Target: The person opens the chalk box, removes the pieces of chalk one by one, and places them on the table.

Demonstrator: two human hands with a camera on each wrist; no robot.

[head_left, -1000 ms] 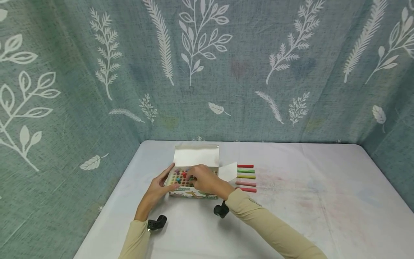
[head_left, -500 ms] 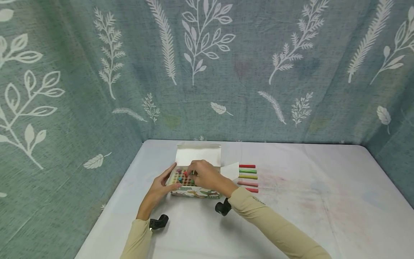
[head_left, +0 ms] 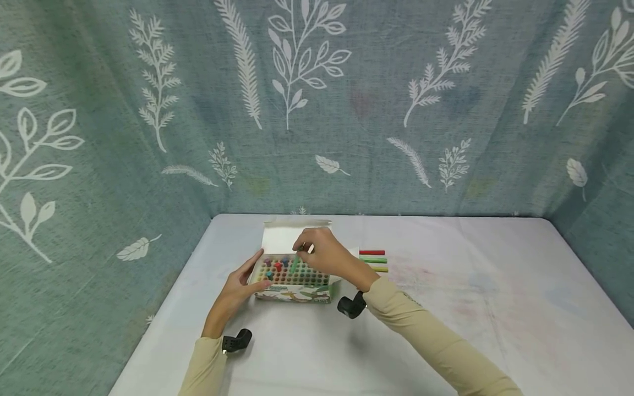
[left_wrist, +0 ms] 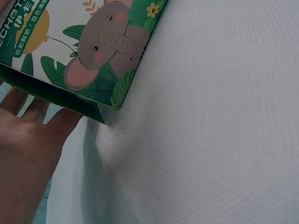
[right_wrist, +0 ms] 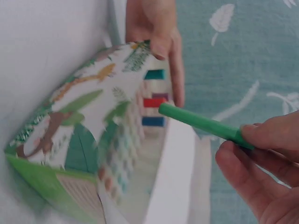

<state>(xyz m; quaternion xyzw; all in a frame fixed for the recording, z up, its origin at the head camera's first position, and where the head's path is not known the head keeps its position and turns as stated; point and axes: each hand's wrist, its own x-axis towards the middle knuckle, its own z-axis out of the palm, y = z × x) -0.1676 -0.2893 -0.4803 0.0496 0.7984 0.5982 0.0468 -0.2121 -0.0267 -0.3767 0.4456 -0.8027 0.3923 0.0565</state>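
Observation:
A printed chalk box (head_left: 293, 294) lies with its lid (head_left: 281, 237) folded back, showing rows of coloured chalk ends. My left hand (head_left: 236, 294) grips the box's left end, thumb at the front and fingers toward the back. Between thumb and fingertips, my right hand (head_left: 329, 254) pinches a green chalk stick (right_wrist: 201, 123) near one end. The stick slants down over the box's rows in the head view. Near the left end, a red chalk (right_wrist: 154, 102), a blue chalk (right_wrist: 153, 121) and a teal chalk (right_wrist: 155, 74) stand higher than the rest.
Right of the box, a red chalk (head_left: 372, 252), a green chalk (head_left: 374, 260) and a yellow chalk (head_left: 381, 269) lie on the white tablecloth (head_left: 446, 308). The right forearm passes in front of that area. A leaf-patterned curtain (head_left: 366, 121) hangs behind the table.
My right hand has risen up from the box's rows and now shows a green chalk in its pinch. The left hand has kept its grip on the box.

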